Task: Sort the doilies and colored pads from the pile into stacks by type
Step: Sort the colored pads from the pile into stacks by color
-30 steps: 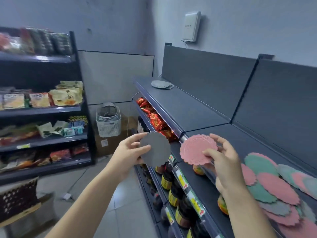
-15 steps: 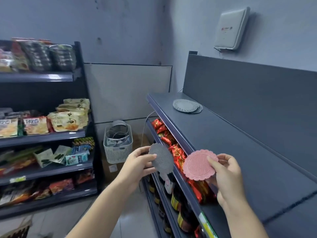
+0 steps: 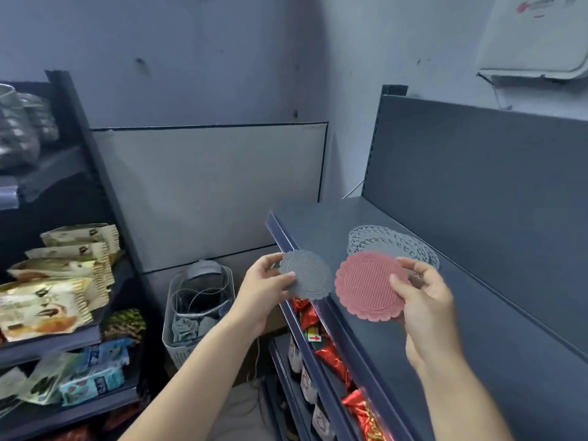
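Note:
My left hand (image 3: 264,289) pinches a round grey pad (image 3: 307,273) with a scalloped edge, held over the front lip of the dark top shelf (image 3: 477,313). My right hand (image 3: 426,300) grips a pink ribbed pad (image 3: 369,286) of the same shape, just right of the grey one. Behind the pink pad a small stack of grey lace doilies (image 3: 385,241) lies flat on the shelf, partly hidden by it. The mixed pile is out of view.
Red snack packets (image 3: 327,348) fill the shelf below. A white mesh basket (image 3: 199,308) stands on the floor in the corner. A dark rack with snack bags (image 3: 54,294) is at the left. A white box (image 3: 537,36) hangs on the wall upper right.
The view has swung left along the shelf toward the doily stack. Both hands have carried their pads closer to it; the mixed pile has left the frame.

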Demonstrator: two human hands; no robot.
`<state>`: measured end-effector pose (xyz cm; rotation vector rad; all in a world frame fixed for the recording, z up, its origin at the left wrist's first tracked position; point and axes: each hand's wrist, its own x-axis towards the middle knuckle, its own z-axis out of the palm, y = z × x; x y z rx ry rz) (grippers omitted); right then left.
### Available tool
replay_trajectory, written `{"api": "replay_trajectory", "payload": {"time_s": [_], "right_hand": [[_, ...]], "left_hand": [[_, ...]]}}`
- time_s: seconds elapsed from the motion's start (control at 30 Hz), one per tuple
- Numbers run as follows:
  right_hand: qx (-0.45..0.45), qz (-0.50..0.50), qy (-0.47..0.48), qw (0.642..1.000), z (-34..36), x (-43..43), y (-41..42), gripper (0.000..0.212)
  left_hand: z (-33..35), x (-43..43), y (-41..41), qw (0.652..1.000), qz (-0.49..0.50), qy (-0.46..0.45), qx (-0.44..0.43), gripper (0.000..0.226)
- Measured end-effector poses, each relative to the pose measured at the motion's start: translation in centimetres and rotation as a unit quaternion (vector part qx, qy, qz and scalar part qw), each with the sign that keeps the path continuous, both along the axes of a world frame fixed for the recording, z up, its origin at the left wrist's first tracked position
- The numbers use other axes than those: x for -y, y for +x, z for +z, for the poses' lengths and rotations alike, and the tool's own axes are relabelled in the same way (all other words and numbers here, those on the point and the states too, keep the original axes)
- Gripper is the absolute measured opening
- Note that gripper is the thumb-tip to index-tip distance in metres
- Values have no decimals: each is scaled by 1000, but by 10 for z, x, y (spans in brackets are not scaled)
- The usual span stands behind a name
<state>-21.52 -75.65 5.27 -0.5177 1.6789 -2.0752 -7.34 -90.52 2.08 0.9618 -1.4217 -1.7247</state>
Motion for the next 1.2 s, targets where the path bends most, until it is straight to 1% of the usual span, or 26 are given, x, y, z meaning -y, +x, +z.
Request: {"api": "replay_trajectory", "payload": {"time_s": [0.1,0.17,0.23,0.3,0.33,0.37,0.43,0.47,0.5,0.53,0.67,0.73,0.8,0.97,1.03,1.13,1.2], "right_hand": [[2,-48,2,999,-15,60,-18,23],[0,-89,0,996,-20,102,-32,22],[2,-140,1,990,-19,144,-48,24],[7,-188,7,982,-17,182,-64,30],[4,-208,15,978,-16,199,-70,36],[-5,-222,25,975,-16,215,-77,41],[-22,-241,46,969,-22,244,-86,46],[-28,-247,58,967,-27,255,-90,46],[-31,-252,70,965,-33,264,-92,45],[-31,-257,83,962,-40,271,-94,44],[3,-255,131,958,-59,282,-97,37],[-10,-265,157,951,-64,284,-97,36],[-30,-276,166,946,-64,286,-95,35],[-50,-277,137,950,-61,286,-91,28],[-59,-271,129,952,-61,286,-89,25],[-73,-258,123,955,-61,286,-88,23],[-76,-258,107,957,-62,285,-88,21]], "left_hand": [[-10,80,-39,997,-39,-59,19,39],[-13,133,-68,990,-70,-113,39,41],[-11,185,-96,978,-105,-164,68,40],[-9,233,-120,955,-145,-229,118,41],[-8,254,-130,934,-175,-269,155,43],[-6,273,-139,905,-218,-311,195,44],[-6,302,-154,828,-316,-381,264,43],[-6,312,-160,792,-355,-410,279,41],[-8,319,-165,768,-384,-431,280,39],[-8,323,-167,757,-402,-439,268,36],[-6,335,-168,754,-448,-423,228,36],[-6,338,-168,740,-484,-415,215,42],[-8,338,-169,730,-505,-414,201,42],[-9,340,-188,755,-481,-412,171,38],[-7,337,-197,760,-480,-404,168,41],[-3,327,-212,756,-510,-374,170,49],[-3,319,-222,759,-530,-346,152,39]]}}
